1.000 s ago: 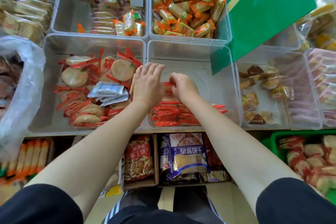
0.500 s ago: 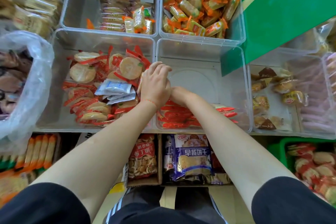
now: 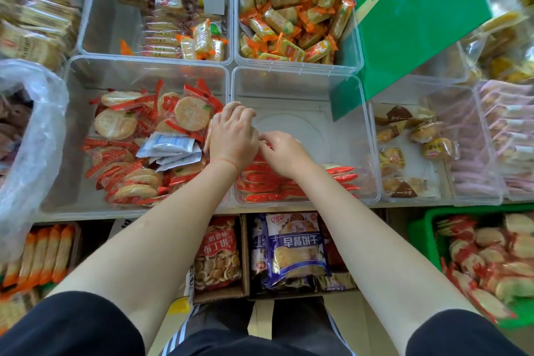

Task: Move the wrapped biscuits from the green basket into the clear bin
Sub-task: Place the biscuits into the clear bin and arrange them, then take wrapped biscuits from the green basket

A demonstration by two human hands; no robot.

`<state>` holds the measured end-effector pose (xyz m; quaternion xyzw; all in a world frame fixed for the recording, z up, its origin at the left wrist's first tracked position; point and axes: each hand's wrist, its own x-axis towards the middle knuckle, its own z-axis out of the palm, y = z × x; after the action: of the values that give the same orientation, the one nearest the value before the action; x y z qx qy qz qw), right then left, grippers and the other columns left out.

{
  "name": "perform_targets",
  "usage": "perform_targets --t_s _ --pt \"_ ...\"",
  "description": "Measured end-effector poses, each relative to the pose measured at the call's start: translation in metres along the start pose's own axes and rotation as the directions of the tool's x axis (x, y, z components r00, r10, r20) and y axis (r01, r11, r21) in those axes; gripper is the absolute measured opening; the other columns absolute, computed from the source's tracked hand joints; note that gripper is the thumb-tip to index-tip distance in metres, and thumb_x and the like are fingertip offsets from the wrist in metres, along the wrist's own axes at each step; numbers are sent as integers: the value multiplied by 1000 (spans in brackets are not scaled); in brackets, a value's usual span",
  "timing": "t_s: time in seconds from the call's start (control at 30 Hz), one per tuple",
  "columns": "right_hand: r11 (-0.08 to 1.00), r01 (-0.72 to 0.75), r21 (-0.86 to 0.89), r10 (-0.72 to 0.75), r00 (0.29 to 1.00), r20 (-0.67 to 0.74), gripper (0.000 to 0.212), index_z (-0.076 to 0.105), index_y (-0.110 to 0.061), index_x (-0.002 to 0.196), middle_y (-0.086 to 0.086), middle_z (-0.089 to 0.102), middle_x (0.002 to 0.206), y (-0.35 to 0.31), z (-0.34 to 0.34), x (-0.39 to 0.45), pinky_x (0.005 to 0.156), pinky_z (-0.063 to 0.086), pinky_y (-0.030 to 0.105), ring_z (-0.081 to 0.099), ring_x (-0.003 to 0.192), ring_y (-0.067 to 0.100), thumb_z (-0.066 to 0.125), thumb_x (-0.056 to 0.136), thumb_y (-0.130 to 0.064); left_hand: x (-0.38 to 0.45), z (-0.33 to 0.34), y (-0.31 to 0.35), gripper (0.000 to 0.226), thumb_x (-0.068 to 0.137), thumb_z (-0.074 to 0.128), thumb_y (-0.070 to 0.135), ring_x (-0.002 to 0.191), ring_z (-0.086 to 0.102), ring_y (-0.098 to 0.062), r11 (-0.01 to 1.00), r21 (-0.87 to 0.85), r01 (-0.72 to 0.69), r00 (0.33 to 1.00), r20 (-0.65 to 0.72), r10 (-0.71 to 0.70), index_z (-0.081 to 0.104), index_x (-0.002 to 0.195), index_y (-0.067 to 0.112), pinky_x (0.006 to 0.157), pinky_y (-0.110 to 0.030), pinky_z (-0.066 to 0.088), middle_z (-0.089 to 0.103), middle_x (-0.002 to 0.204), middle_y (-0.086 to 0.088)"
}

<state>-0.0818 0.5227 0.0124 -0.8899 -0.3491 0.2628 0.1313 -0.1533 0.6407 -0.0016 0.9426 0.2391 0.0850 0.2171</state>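
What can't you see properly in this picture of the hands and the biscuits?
- Head view: what the left hand and right hand hold; the hands themselves cover it.
- Head view: the biscuits under the wrists in the clear bin; how many cannot be counted.
- Head view: the green basket is cut off by the right edge.
- Head view: the small print on the green sign is too small to read.

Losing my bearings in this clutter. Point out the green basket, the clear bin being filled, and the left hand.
green basket (image 3: 419, 235): head view, on its left rim.
clear bin (image 3: 300, 87): head view, on its bare far wall.
left hand (image 3: 232, 136): head view, on the back of the hand.
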Motion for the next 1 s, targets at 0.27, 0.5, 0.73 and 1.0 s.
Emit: perform_targets --t_s 0.27,0.5,0.73,1.0 --pt "989 113 90 -98 983 -157 35 66 -16 122 3 69 120 41 -11 -72 100 43 43 58 113 24 46 93 -16 -17 1 20 37 89 46 35 140 29 -23 978 207 12 998 63 -25 60 118 15 115 -48 12 57 129 -4" --pt "985 125 118 -47 858 -511 20 66 -8 84 7 64 83 126 -33 -130 74 46 41 57 81 27 47 86 -14 -57 30 173 29 81 46 33 94 59 -30 992 26 -122 991 -58 123 70 89 17 83 -38 38 70 92 -5" --pt "960 13 280 175 753 -635 24 58 -7 89 14 56 94 321 -65 -225 64 42 39 53 82 34 39 84 -20 -92 132 364 42 84 34 44 80 64 -32 990 -67 -120 992 30 123 65 89 16 62 -36 47 68 89 -5" --pt "826 -475 304 514 856 -58 17 52 -11 108 9 52 114 546 -67 -314 77 44 37 51 99 29 47 92 -12 -135 257 516 26 88 49 30 102 62 -25 999 42 -7 842 539 -17 65 107 26 79 -33 50 67 110 1"
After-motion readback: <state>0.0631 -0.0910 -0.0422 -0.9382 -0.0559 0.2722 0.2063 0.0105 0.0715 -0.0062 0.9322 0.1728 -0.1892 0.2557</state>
